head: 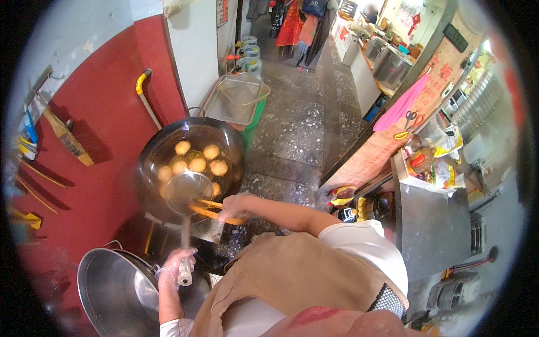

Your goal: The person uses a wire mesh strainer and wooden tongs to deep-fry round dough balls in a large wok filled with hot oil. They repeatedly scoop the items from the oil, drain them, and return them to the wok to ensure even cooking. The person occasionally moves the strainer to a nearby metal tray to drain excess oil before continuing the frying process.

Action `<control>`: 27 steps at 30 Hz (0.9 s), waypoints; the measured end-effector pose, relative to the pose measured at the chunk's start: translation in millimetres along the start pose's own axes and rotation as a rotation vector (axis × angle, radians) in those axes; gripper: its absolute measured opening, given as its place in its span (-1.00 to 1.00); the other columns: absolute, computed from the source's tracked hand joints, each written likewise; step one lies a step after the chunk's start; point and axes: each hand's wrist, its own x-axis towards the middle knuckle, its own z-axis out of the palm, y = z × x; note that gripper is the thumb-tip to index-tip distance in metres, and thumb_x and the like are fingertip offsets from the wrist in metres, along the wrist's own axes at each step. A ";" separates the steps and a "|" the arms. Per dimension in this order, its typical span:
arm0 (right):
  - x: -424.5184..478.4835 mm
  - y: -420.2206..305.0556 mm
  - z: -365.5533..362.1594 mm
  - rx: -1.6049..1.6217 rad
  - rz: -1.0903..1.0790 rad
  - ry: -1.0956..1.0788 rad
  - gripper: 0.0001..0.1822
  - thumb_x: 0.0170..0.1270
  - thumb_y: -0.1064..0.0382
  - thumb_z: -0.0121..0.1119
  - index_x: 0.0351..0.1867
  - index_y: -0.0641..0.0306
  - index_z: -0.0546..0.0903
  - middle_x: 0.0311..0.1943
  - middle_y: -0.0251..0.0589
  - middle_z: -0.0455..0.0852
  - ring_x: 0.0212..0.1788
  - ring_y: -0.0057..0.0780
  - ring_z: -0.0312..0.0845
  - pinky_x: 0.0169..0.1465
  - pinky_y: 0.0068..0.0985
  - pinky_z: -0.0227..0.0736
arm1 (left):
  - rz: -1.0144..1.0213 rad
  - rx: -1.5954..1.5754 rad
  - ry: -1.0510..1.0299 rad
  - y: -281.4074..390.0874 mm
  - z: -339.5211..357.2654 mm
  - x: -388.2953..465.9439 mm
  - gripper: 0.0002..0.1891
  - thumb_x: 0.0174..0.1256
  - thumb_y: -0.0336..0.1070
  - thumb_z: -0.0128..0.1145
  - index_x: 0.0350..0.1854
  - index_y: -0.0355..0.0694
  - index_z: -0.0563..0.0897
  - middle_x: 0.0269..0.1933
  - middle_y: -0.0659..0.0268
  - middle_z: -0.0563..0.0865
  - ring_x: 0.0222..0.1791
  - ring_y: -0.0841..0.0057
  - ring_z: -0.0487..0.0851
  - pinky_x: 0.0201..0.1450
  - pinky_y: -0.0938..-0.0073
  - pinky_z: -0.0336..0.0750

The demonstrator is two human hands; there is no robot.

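A dark wok point(147, 151) with two loop handles holds oil and several round golden-brown pieces of food point(197, 164). My left hand point(180, 263), in a clear plastic glove, grips the handle of a round wire-mesh skimmer point(189, 189), whose bowl is over the near part of the wok. In my right hand point(233, 207), also gloved, are long yellow-orange chopsticks point(206, 209); their tips reach the skimmer's near right edge. Whether the skimmer touches the oil, I cannot tell.
A large steel pot point(113, 290) stands at the lower left, close to my left forearm. Beyond the wok are metal trays point(236, 94) and gas cylinders point(249, 65). Brushes point(69, 137) hang on the red wall. At right stand a wooden board point(404, 156) and a grey counter point(433, 227).
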 end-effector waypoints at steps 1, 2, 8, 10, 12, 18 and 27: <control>-1.5 -2.6 -0.1 0.021 0.024 -0.021 -0.35 -0.07 -0.19 0.27 -0.14 0.38 0.68 -0.22 0.03 0.72 -0.20 -0.13 0.65 -0.15 -0.22 0.48 | 0.003 0.003 0.011 -1.7 -1.0 -0.3 -0.65 0.03 -0.16 0.30 -0.21 -0.30 0.63 -0.56 0.27 0.60 -0.65 0.45 0.54 -0.57 0.44 0.48; 2.3 -1.8 2.6 0.055 0.002 -0.018 -0.38 -0.08 -0.22 0.26 -0.21 0.36 0.69 -0.28 0.00 0.72 -0.27 -0.17 0.64 -0.22 -0.23 0.47 | 0.006 0.006 0.022 -2.6 -1.0 -1.1 -0.67 0.02 -0.16 0.31 -0.24 -0.29 0.63 -0.57 0.27 0.60 -0.65 0.45 0.55 -0.57 0.44 0.48; 20.2 16.8 13.8 0.132 0.041 -0.012 -0.39 -0.09 -0.23 0.27 -0.28 0.35 0.68 -0.34 -0.06 0.69 -0.34 -0.23 0.62 -0.31 -0.25 0.45 | 0.032 0.088 0.025 2.4 17.7 -2.1 -0.75 0.06 -0.20 0.31 -0.37 -0.27 0.60 -0.57 0.26 0.61 -0.65 0.45 0.56 -0.57 0.44 0.44; 5.7 4.0 6.1 0.159 0.057 -0.061 -0.32 -0.11 -0.20 0.30 -0.13 0.41 0.67 -0.19 0.01 0.69 -0.20 -0.14 0.61 -0.18 -0.24 0.46 | 0.043 0.096 0.021 4.0 17.5 -4.9 -0.75 0.07 -0.20 0.31 -0.37 -0.27 0.59 -0.57 0.26 0.62 -0.64 0.44 0.56 -0.56 0.45 0.44; 0.1 -0.1 5.4 0.139 0.041 -0.030 -0.34 -0.11 -0.20 0.30 -0.16 0.41 0.68 -0.22 0.01 0.70 -0.21 -0.15 0.61 -0.18 -0.25 0.46 | 0.057 0.106 0.009 4.3 16.5 -5.2 -0.74 0.06 -0.20 0.31 -0.36 -0.27 0.58 -0.55 0.25 0.63 -0.63 0.44 0.57 -0.53 0.44 0.45; -11.9 -5.6 7.4 0.182 0.036 0.040 -0.36 -0.14 -0.20 0.30 -0.27 0.44 0.69 -0.33 -0.01 0.72 -0.26 -0.18 0.63 -0.20 -0.28 0.47 | 0.057 0.132 0.061 3.3 12.7 -4.1 -0.61 0.06 -0.14 0.30 -0.15 -0.32 0.61 -0.50 0.23 0.65 -0.57 0.45 0.59 -0.47 0.46 0.45; 11.3 8.8 11.1 0.204 0.041 0.035 -0.39 -0.15 -0.21 0.33 -0.26 0.35 0.68 -0.35 -0.10 0.71 -0.37 -0.28 0.60 -0.37 -0.32 0.47 | 0.036 0.063 0.065 3.5 10.2 -0.6 -0.57 0.07 -0.17 0.23 -0.01 -0.26 0.54 -0.57 0.32 0.58 -0.67 0.53 0.51 -0.60 0.54 0.39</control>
